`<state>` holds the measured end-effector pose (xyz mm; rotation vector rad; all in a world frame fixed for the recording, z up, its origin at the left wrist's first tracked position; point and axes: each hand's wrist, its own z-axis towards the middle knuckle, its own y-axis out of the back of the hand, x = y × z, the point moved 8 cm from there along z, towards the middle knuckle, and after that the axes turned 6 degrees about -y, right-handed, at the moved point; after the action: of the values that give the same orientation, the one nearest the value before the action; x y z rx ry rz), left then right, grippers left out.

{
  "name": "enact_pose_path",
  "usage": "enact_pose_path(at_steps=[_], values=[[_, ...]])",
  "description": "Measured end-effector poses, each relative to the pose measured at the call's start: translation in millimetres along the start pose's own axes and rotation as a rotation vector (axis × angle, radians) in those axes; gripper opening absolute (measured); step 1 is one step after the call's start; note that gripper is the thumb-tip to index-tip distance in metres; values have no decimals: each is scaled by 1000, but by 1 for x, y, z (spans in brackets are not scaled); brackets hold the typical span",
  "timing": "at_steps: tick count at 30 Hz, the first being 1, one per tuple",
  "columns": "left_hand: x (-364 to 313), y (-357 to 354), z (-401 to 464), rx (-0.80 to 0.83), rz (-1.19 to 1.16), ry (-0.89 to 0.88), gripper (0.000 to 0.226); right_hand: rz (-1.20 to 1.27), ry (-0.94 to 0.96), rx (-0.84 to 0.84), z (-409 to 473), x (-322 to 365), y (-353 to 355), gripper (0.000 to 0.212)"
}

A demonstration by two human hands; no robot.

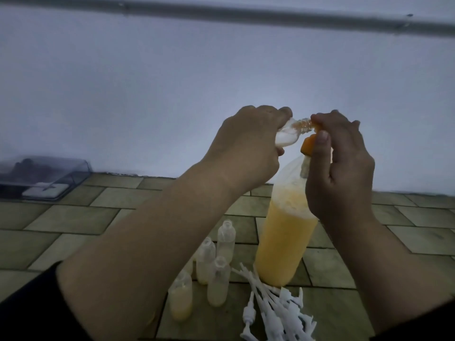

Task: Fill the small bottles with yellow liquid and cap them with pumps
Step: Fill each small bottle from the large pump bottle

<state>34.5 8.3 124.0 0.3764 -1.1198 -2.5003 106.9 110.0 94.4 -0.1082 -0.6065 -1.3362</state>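
Observation:
My left hand [246,146] grips a small clear bottle [299,126], tipped sideways with its open neck pointing right. My right hand [342,173] pinches an orange cap [308,146] at the top of the large bottle of yellow liquid [285,242], right next to the small bottle's mouth. The large bottle stands on the tiled floor, about two-thirds full. Several small uncapped bottles [206,262] stand to its left, some holding pale yellow liquid. A pile of white pumps [278,313] lies in front of the large bottle.
The tiled floor [73,217] runs back to a white wall [172,82]. A clear plastic box [44,178] lies at the far left against the wall. A grey pipe [246,13] crosses the top of the view.

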Motion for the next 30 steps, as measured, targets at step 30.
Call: enact_pose_path(at_steps=[30], values=[[-8,-2,-3,-36,52,-19,52,-18,18,34,-4,1,4,43]])
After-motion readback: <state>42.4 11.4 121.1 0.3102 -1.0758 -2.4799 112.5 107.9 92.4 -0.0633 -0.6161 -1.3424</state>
